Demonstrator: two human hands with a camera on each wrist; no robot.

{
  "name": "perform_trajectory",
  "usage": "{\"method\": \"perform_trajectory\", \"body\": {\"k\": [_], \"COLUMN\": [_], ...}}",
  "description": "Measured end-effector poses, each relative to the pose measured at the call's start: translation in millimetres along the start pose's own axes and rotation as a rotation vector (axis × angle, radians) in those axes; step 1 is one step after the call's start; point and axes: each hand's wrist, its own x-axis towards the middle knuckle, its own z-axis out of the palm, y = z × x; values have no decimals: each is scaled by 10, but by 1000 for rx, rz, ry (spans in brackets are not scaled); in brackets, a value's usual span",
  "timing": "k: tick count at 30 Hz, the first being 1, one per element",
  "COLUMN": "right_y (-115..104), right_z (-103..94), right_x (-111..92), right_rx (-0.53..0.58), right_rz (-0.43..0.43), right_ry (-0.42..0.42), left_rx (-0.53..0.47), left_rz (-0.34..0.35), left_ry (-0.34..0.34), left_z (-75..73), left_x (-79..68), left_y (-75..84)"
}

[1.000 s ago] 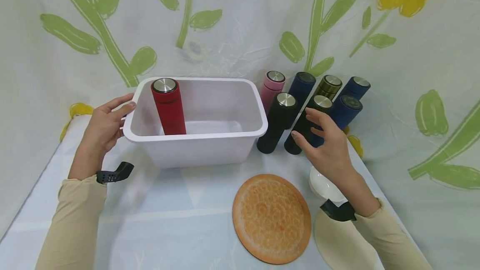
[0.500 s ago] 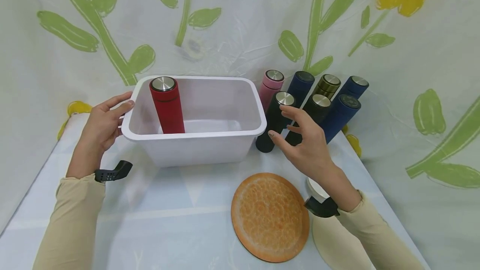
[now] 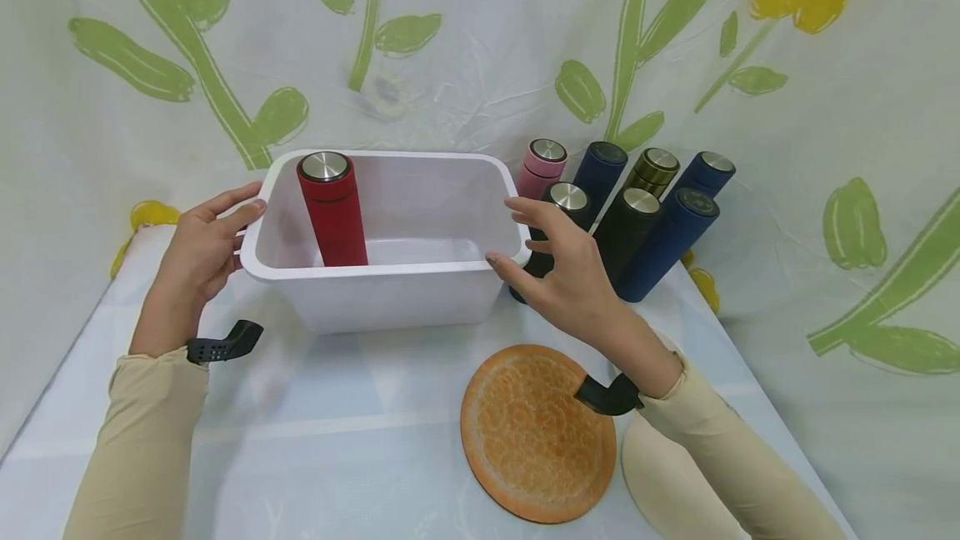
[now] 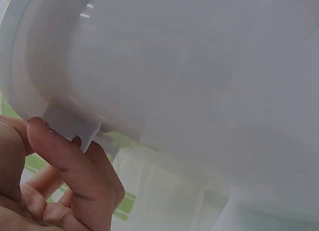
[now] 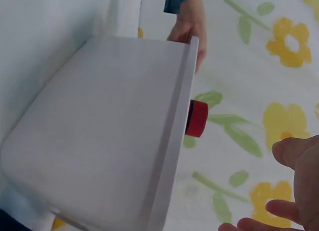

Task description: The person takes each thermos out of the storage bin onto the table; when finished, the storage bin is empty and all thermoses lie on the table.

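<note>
A white plastic tub (image 3: 390, 302) stands on the table with a red thermos flask (image 3: 333, 223) upright at its left end. My left hand (image 3: 198, 252) holds the tub's left end. In the left wrist view its thumb and fingers (image 4: 65, 151) pinch a small tab with a hole under the rim. At the tub's right end, my right hand (image 3: 566, 273) has loosely bent fingers spread from the thumb, fingertips right at the rim. The right wrist view shows this hand (image 5: 299, 178) holding nothing, with the tub's outer wall (image 5: 99, 126) and the red lid (image 5: 198, 119) beyond.
Right of the tub stand several thermos flasks: pink (image 3: 542, 169), black (image 3: 630, 223), bronze (image 3: 654, 169) and blue (image 3: 678, 232). A round brown mat (image 3: 536, 440) lies in front, beside a cream round mat (image 3: 671, 473). A floral curtain (image 3: 465, 48) hangs behind.
My right hand has moved left, from in front of the black and blue flasks to the tub's right rim. My left hand stays on the tub, and the red flask stays inside.
</note>
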Motion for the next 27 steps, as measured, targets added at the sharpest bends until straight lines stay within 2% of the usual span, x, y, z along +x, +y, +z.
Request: {"method": "perform_trajectory", "body": {"k": [8,19,27], "right_y": [-9,-8,8], "right_z": [229,507,632], "right_x": [213,502,694], "right_rx": [60,18,0], "right_rz": [31,23,50], "right_ry": [-72,-143,-174], "left_rx": [-15,-36,9], "left_rz": [2,-4,9], "left_ry": [-8,-16,-12], "left_z": [-18,-18,-16], "left_x": [0,6,0], "left_y": [-3,-11,14]}}
